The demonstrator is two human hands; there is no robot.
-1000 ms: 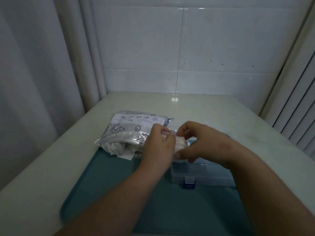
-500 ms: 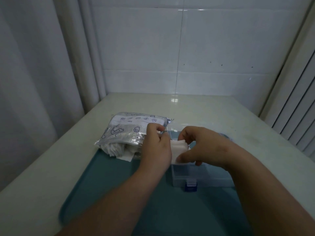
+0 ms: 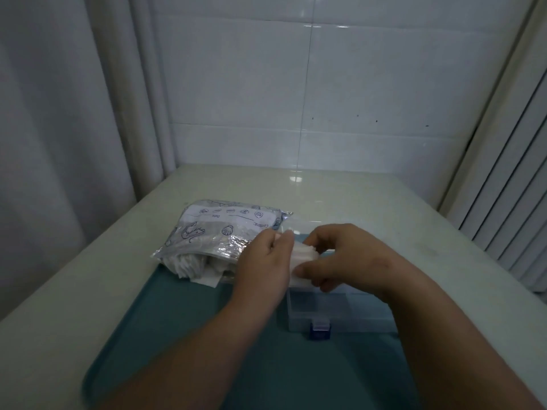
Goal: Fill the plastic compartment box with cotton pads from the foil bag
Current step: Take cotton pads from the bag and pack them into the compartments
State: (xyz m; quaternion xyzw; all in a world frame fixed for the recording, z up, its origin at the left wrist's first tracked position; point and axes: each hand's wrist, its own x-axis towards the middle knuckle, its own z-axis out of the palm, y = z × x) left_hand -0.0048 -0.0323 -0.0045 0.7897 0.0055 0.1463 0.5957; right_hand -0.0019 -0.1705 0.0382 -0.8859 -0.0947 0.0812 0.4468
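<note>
Left hand [image 3: 265,261], right hand [image 3: 340,255] gripping white cotton pads [image 3: 305,255], stacked

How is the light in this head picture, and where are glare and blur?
Head view: dim light; a glare spot on the glossy pale tabletop near the white tiled wall; left hand, right hand and the white cotton pads they hold are motion-blurred; the printed silver foil bag looks sharper.
</note>
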